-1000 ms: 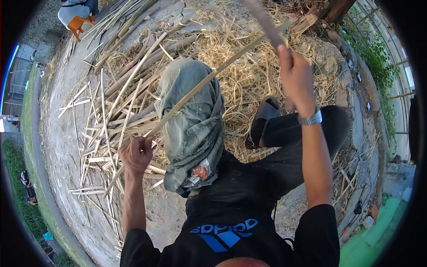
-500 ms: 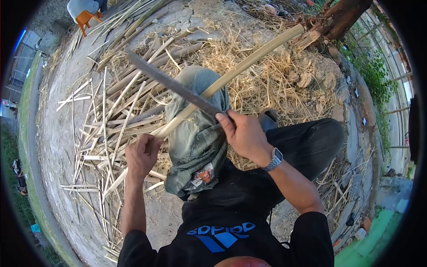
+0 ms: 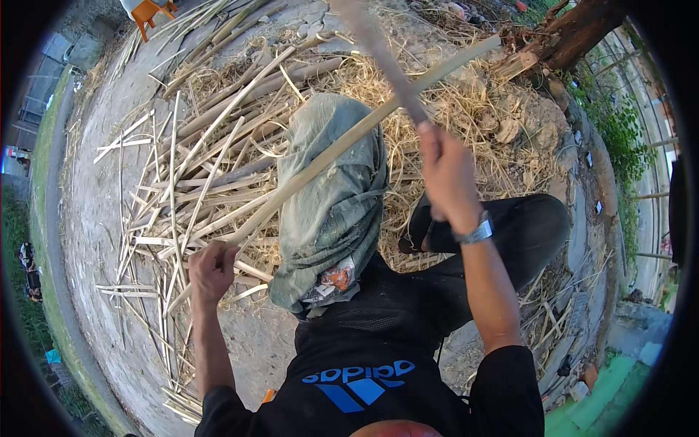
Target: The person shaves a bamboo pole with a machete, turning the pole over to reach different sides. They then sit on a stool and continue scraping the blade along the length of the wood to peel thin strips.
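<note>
My left hand [image 3: 211, 272] is closed round the near end of a long split strip, apparently bamboo [image 3: 320, 162]. The strip slants up to the right across my knee, which is wrapped in a grey-green cloth [image 3: 320, 218]. My right hand [image 3: 447, 175] grips the lower end of a long, flat, dark blade [image 3: 386, 62], blurred by motion. The blade points up and away, and it crosses over the strip's far part in this view.
Split strips and poles [image 3: 196, 175] lie in a loose heap to the left. Curly shavings [image 3: 437, 109] cover the ground ahead. A tree trunk [image 3: 575, 36] stands at the upper right, and an orange chair [image 3: 149, 13] at the upper left.
My right hand has moved up and right with the blade, which has swung from pointing left to pointing away. My left hand has shifted slightly left and down, still holding the strip.
</note>
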`<act>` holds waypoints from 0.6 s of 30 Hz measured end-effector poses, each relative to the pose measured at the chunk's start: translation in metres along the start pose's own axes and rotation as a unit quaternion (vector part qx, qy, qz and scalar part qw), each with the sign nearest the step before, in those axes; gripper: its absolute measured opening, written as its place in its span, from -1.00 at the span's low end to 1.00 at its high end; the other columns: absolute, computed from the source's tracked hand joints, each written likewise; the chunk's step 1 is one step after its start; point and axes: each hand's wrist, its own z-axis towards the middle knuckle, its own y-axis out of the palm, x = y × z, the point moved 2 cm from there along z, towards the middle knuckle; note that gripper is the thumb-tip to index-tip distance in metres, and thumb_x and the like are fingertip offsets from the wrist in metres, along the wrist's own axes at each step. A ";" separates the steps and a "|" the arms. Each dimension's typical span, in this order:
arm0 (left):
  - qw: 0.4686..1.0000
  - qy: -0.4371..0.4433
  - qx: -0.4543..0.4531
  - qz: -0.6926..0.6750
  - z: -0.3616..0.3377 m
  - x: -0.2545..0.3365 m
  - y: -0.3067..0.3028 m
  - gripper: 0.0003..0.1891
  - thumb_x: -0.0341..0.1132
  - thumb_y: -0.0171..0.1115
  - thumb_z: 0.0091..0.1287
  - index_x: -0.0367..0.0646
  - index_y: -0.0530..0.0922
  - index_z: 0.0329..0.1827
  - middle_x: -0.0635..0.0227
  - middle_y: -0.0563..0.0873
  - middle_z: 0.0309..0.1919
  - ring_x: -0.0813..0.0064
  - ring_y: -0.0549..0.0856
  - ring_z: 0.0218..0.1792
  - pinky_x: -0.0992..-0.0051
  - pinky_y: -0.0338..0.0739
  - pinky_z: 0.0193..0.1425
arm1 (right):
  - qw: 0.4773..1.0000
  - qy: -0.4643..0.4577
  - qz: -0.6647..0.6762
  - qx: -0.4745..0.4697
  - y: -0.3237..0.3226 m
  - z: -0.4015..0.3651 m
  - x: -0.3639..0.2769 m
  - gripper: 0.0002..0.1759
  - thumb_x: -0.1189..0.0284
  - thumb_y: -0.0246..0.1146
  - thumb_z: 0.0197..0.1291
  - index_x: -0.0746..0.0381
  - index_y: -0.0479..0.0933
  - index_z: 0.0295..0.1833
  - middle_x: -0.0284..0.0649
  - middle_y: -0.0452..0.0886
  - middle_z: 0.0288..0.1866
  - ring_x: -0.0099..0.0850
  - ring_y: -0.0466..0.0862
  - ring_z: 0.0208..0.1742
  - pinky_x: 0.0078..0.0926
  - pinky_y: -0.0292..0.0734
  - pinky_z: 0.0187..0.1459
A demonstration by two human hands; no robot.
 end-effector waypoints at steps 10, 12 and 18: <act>0.999 0.002 0.040 -0.036 0.021 0.016 0.020 -0.80 -0.32 0.49 0.37 -0.18 0.63 -0.34 0.28 0.67 -0.66 0.40 0.59 -0.72 0.39 0.43 -0.58 | 0.996 -0.082 0.028 0.036 -0.004 0.003 -0.008 -0.49 0.11 0.10 0.62 0.30 0.56 -0.31 -0.06 0.51 -0.67 -0.09 0.55 -0.67 -0.16 0.34 -0.58; 0.998 0.032 0.050 -0.009 0.035 0.030 0.024 -0.80 -0.32 0.48 0.37 -0.17 0.62 -0.34 0.28 0.67 -0.64 0.33 0.62 -0.70 0.35 0.43 -0.58 | 0.988 -0.049 0.007 0.144 -0.008 0.022 0.007 -0.47 0.12 0.07 0.64 0.33 0.56 -0.30 -0.05 0.50 -0.65 -0.15 0.53 -0.66 -0.20 0.33 -0.57; 0.998 0.045 0.022 0.025 0.053 0.046 0.034 -0.80 -0.32 0.48 0.36 -0.14 0.60 -0.35 0.32 0.69 -0.62 0.32 0.64 -0.65 0.34 0.46 -0.55 | 0.991 -0.119 0.059 0.030 0.040 -0.044 -0.004 -0.51 0.09 0.13 0.59 0.28 0.57 -0.28 0.01 0.51 -0.65 0.04 0.60 -0.60 -0.06 0.40 -0.53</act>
